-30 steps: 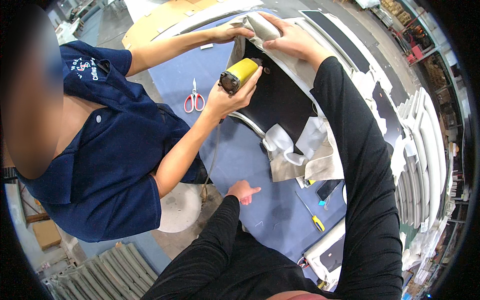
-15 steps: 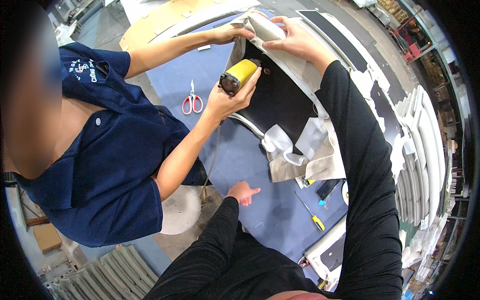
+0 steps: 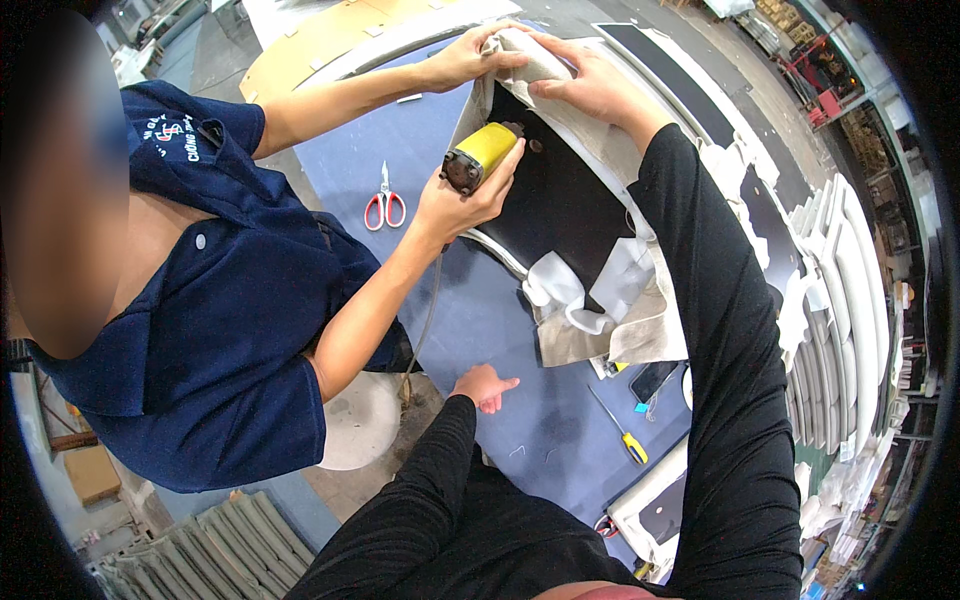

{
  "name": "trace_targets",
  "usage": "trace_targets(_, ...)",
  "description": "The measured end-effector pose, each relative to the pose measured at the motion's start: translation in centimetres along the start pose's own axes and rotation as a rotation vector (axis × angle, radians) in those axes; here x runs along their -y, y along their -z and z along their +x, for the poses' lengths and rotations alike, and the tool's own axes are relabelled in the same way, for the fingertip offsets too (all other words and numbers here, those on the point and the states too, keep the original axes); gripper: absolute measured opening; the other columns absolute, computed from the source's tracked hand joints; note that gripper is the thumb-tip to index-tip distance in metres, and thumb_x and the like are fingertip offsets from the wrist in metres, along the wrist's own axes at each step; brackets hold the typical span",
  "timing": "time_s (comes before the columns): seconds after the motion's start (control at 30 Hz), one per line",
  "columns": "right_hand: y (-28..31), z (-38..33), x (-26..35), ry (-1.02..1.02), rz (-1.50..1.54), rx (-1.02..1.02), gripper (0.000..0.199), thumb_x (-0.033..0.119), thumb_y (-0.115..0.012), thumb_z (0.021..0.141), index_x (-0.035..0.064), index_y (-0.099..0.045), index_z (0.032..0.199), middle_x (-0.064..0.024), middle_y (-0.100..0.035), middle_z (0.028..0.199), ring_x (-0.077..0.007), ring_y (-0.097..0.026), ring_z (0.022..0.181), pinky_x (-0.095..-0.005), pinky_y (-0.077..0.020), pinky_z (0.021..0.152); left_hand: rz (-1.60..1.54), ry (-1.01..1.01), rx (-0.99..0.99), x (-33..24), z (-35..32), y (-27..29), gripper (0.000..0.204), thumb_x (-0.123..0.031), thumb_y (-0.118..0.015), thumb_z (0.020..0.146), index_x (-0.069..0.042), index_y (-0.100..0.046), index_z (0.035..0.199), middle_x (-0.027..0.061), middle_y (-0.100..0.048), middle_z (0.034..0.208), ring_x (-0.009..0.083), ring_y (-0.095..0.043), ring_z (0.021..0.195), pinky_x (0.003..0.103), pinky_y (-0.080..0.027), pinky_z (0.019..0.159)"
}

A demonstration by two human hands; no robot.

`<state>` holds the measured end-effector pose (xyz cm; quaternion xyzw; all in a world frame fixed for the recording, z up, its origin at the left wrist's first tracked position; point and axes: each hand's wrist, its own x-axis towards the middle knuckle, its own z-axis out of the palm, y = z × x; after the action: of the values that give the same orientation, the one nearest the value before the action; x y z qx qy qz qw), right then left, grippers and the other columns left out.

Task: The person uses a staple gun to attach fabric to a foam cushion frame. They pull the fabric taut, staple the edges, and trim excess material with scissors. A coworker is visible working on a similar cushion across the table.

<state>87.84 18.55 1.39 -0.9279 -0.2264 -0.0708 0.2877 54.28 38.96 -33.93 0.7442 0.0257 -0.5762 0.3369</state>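
Observation:
At the far end of a curved black panel, my right hand grips beige fabric folded over the panel's edge, thumb on the near side. Beside it, a co-worker's hand pinches the same fabric corner. The co-worker's other hand holds a yellow-bodied air tool with a hose, over the panel's left edge; its tip is hard to make out. My left hand rests low over the blue table, holding nothing, one digit stretched out to the right and the others partly curled.
Red-handled scissors lie left of the panel. White and beige cloth flaps hang at its near end. A yellow-handled screwdriver and a phone lie near my right sleeve. Stacked padded panels stand at right.
The co-worker's hand at the far corner has shifted slightly to the right, and the fabric there is folded down more. The air tool has moved only a little. My hands stay nearly still.

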Motion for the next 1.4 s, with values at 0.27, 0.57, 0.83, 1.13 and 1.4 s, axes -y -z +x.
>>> trace_targets(0.27,-0.8,0.5,0.5,0.031,0.088,0.013,0.08,0.02,-0.08,0.087,0.0283,-0.055,0.163,-0.014,-0.063,0.157,-0.0295,-0.064,0.139,-0.0388,-0.0493,0.118,0.025,0.015,0.005,-0.4,-0.3,0.2,0.075,-0.071,-0.062,0.1,-0.002,-0.081,0.076,0.0094,-0.077,0.07,0.0179,-0.074,0.062,0.036,-0.053,0.055)
trace_targets(0.57,-2.0,1.2,0.4,0.146,0.041,0.004,0.076,0.018,-0.076,0.092,0.0448,-0.056,0.159,-0.0104,-0.059,0.16,-0.0287,-0.064,0.137,-0.0397,-0.0514,0.116,0.035,0.019,0.012,-0.4,-0.2,0.1,0.076,-0.072,-0.06,0.101,-0.003,-0.081,0.075,0.0088,-0.077,0.07,0.0184,-0.074,0.062,0.036,-0.053,0.055)
trace_targets(0.83,-2.4,0.9,0.2,0.173,-0.223,-0.107,0.066,0.04,-0.076,0.093,0.032,-0.06,0.156,-0.0171,-0.063,0.153,-0.0378,-0.064,0.136,-0.0464,-0.0514,0.115,-0.003,0.001,0.008,-0.3,0.0,0.0,0.075,-0.07,-0.063,0.1,-0.002,-0.08,0.075,0.0096,-0.076,0.068,0.019,-0.074,0.06,0.035,-0.054,0.055)
trace_targets(1.13,-2.0,1.5,0.0,-0.043,-0.217,-0.095,0.083,0.069,-0.07,0.095,0.0083,-0.063,0.151,-0.0294,-0.068,0.141,-0.0423,-0.07,0.128,-0.0489,-0.0538,0.11,-0.034,0.012,-0.008,-0.5,-0.4,0.1,0.074,-0.068,-0.066,0.099,0.001,-0.08,0.075,0.0115,-0.075,0.067,0.019,-0.071,0.056,0.034,-0.054,0.053)
trace_targets(1.4,-2.1,1.5,1.0,-0.124,-0.46,-0.079,0.087,0.075,-0.07,0.088,0.0046,-0.067,0.139,-0.0278,-0.076,0.124,-0.0431,-0.073,0.12,-0.0484,-0.0571,0.104,-0.023,0.004,-0.001,-0.3,-0.1,-0.1,0.075,-0.069,-0.065,0.099,0.001,-0.08,0.075,0.0128,-0.076,0.068,0.0199,-0.073,0.058,0.035,-0.055,0.055)
